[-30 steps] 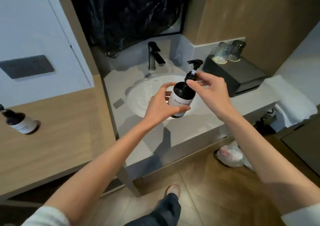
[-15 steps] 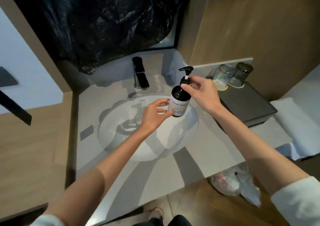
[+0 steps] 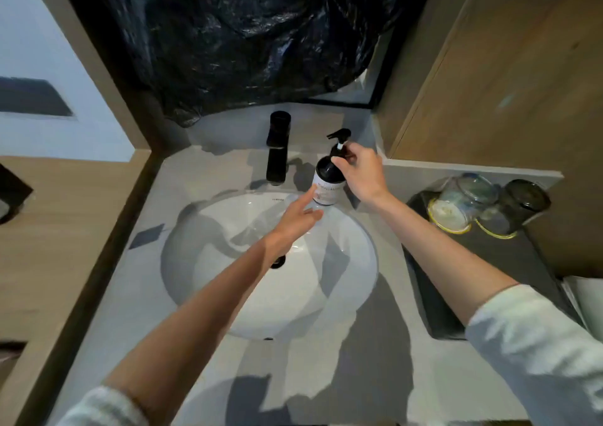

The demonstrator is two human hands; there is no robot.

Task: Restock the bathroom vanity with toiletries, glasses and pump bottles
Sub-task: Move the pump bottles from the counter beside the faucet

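Head view, bathroom vanity. The pump bottle [image 3: 326,180] stands upright at the back of the grey counter [image 3: 143,295], just behind the far rim of the white basin [image 3: 228,295] and just to the right of the black faucet [image 3: 277,151]. Its long axis is close to vertical, and the pump head [image 3: 339,133] is on top with the spout pointing left toward the faucet. Whether the base bears fully on the counter or hangs just above it cannot be told from this angle.

The right hand [image 3: 362,172] comes in from the right and holds the bottle high, its fingers curled round the neck and shoulder under the pump. The left hand [image 3: 295,218] reaches across the basin with its fingers straight and grips nothing; one fingertip touches the lower edge of the label.

The grip therefore sits at the top of the axis and the light touch at its foot. The right hand is the nearer and is the one carrying the bottle, so any settling or turning of the bottle would be steered from above, with the left hand only steadying the base. A release while the bottle is tilted could tip it forward into the basin.

Two glasses [image 3: 456,203] stand mouth-down on a dark tray [image 3: 489,278] well to the right; a black plastic sheet [image 3: 244,34] hangs above the faucet.
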